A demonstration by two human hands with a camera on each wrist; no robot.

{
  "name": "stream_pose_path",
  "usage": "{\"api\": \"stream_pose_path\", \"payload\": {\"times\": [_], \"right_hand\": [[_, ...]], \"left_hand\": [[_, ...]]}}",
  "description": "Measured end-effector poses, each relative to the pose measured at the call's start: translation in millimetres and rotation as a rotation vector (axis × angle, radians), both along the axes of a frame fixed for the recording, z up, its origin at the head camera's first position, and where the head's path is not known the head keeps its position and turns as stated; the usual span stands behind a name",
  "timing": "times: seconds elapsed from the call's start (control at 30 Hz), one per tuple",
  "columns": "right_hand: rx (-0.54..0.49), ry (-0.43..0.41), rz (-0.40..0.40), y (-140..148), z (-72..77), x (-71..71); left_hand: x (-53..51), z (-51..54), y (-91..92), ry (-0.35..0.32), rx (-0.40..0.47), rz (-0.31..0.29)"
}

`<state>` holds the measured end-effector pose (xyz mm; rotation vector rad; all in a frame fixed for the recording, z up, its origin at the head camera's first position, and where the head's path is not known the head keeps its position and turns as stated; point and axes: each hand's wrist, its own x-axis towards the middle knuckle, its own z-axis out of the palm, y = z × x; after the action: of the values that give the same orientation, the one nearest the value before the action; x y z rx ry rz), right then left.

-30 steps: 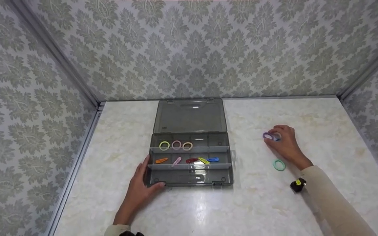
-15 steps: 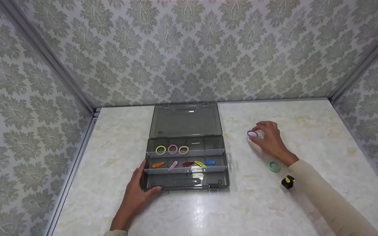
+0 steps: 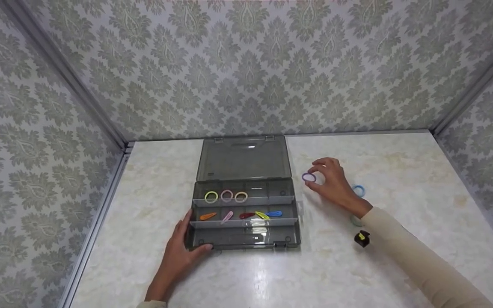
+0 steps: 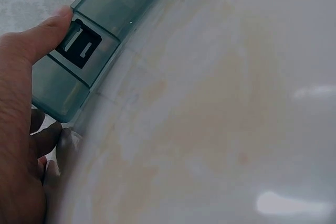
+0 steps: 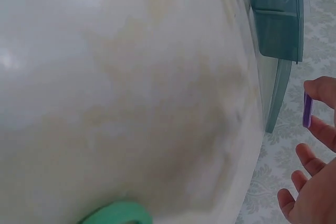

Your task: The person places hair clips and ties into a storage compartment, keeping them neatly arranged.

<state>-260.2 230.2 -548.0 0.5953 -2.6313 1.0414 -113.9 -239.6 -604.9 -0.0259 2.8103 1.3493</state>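
A grey see-through compartment box (image 3: pixel 246 235) stands on the table with its lid (image 3: pixel 244 158) laid back. My left hand (image 3: pixel 178 254) grips its front left corner, thumb at the front wall and fingers along the side. Between thumb and index finger, my right hand (image 3: pixel 332 184) pinches a purple hair tie (image 3: pixel 303 178), raised to the right of the box. Yellow (image 3: pixel 206 199), pink (image 3: pixel 227 201) and peach (image 3: pixel 241 201) hair ties sit in the back row. The middle row holds several hair clips, among them an orange clip (image 3: pixel 207 217) and a blue clip (image 3: pixel 274 213).
A blue hair tie (image 3: pixel 361 194) lies on the table (image 3: pixel 323 273) behind my right wrist. Under the right forearm, a green hair tie (image 3: pixel 356 221) is partly covered. My wrist carries a small black device (image 3: pixel 362 239). Patterned walls (image 3: pixel 246 85) enclose the back and sides.
My right hand has moved left toward the box with the purple hair tie, uncovering the blue one on the table. My left hand stays at the box corner.
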Motion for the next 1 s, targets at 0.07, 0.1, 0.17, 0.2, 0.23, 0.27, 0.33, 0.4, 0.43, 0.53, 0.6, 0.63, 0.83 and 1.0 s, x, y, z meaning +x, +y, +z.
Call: {"api": "stream_pose_path", "payload": {"times": [0.07,0.1,0.17,0.2,0.23,0.27,0.33,0.4,0.43,0.53,0.6,0.63,0.83,1.0], "right_hand": [[0.004,0.007,0.019,-6.5,1.9,-0.4],[0.005,0.012,0.028,-9.6,2.4,-0.8],[0.008,0.024,0.050,-15.6,3.2,-2.0],[0.010,0.029,0.060,-18.7,3.4,-2.8],[0.012,0.033,0.069,-21.9,3.8,-3.5],[0.014,0.038,0.080,-25.0,3.8,-4.5],[0.019,0.042,0.105,-31.8,5.2,-5.7],[0.020,0.046,0.127,-38.9,6.6,-6.6],[0.021,0.045,0.138,-42.4,7.5,-6.9],[0.025,0.051,0.171,-52.6,8.6,-7.7],[0.033,0.055,0.197,-58.5,9.4,-7.7],[0.037,0.059,0.212,-61.5,9.5,-7.8],[0.052,0.051,0.262,-78.3,9.2,-8.1],[0.077,0.015,0.282,-89.1,8.6,-8.9]], "left_hand": [[0.3,-0.3,-0.2,-0.006,0.002,0.002],[0.3,-0.3,-0.4,-0.007,0.004,0.003],[0.3,-0.4,-0.6,-0.009,0.012,0.004],[0.4,-0.2,-0.7,-0.011,0.012,0.004],[0.4,0.0,-0.7,-0.012,0.014,0.003],[0.2,-0.1,-0.9,-0.011,0.015,0.003],[0.5,0.6,-0.8,-0.012,0.013,0.002],[0.5,0.9,-1.0,-0.006,0.016,-0.001],[0.3,0.7,-1.1,-0.002,0.016,-0.004],[-0.1,-0.4,-1.9,0.017,0.018,-0.011],[-0.3,-2.1,-2.8,0.033,0.021,-0.016],[-0.4,-2.6,-3.1,0.037,0.021,-0.016],[-0.4,-2.8,-3.1,0.030,0.026,-0.020],[0.4,-1.9,-2.9,0.018,0.020,-0.012]]}}
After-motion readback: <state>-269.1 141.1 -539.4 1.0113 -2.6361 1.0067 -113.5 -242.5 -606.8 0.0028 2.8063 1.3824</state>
